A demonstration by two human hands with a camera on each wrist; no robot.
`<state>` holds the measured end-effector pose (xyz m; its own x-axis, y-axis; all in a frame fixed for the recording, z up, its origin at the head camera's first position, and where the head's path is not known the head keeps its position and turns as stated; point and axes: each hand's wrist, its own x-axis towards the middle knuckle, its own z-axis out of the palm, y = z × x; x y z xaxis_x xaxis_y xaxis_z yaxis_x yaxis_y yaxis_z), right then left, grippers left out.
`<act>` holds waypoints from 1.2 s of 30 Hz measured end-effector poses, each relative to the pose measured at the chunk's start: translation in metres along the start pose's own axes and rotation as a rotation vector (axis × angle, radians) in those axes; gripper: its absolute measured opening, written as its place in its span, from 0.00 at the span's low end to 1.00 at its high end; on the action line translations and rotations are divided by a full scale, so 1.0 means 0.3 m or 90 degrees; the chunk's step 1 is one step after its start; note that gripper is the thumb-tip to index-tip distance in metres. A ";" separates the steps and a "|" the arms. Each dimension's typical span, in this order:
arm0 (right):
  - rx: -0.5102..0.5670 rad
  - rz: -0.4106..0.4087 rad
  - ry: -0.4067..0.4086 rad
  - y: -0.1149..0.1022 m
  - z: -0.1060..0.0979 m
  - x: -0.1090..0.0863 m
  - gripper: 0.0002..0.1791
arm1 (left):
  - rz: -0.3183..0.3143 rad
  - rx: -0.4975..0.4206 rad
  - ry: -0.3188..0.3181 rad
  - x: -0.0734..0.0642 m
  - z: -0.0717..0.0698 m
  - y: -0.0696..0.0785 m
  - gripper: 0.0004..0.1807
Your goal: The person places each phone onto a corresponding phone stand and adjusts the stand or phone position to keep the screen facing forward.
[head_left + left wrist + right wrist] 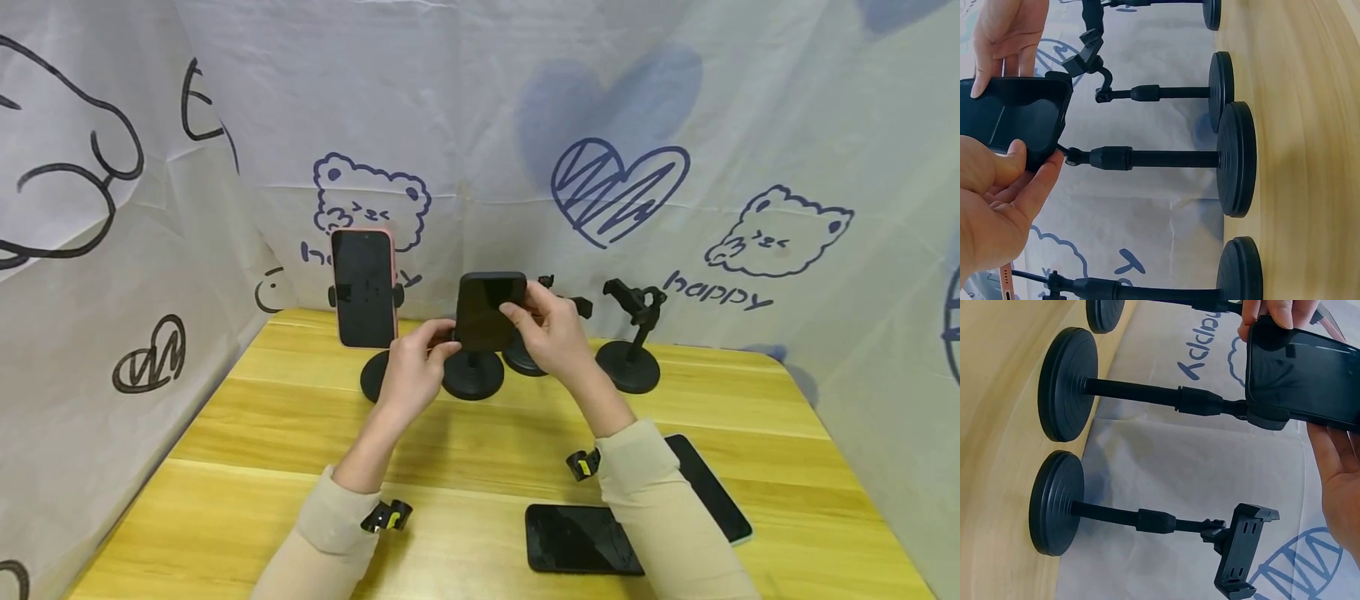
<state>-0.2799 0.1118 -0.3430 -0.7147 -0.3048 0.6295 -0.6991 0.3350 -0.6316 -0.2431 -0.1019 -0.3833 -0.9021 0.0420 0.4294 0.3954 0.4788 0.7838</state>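
A black phone (487, 315) stands upright, screen forward, at the clamp of a black phone stand (474, 379). My left hand (412, 367) pinches its lower left side; in the left wrist view the thumb of the left hand (991, 200) lies over the screen's edge. My right hand (557, 332) grips the upper right side, thumb in front. A black clamp arm (1267, 417) hugs one edge of the phone (1310, 375) in the right wrist view. The phone hides most of the clamp.
A pink-edged phone (363, 287) sits in a stand to the left. Two more stands, a partly hidden one (523, 358) and another (632, 367), stand to the right. A black phone (573, 537) and a light-edged phone (708, 487) lie on the wooden table (225, 500) by the right forearm.
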 end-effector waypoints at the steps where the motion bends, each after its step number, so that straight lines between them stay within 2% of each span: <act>1: 0.002 0.003 0.001 0.001 0.001 -0.001 0.06 | -0.002 -0.004 0.002 0.000 0.001 0.000 0.15; 18: 0.048 0.015 0.008 0.029 0.012 -0.028 0.09 | 0.001 -0.031 0.025 -0.005 0.009 -0.009 0.14; 36: 0.047 0.041 0.005 0.044 0.036 -0.041 0.09 | -0.001 -0.040 0.026 -0.001 0.009 -0.016 0.14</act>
<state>-0.2804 0.1103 -0.3639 -0.7580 -0.2783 0.5899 -0.6518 0.2870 -0.7020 -0.2452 -0.1018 -0.3884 -0.8952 0.0044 0.4456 0.4055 0.4227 0.8105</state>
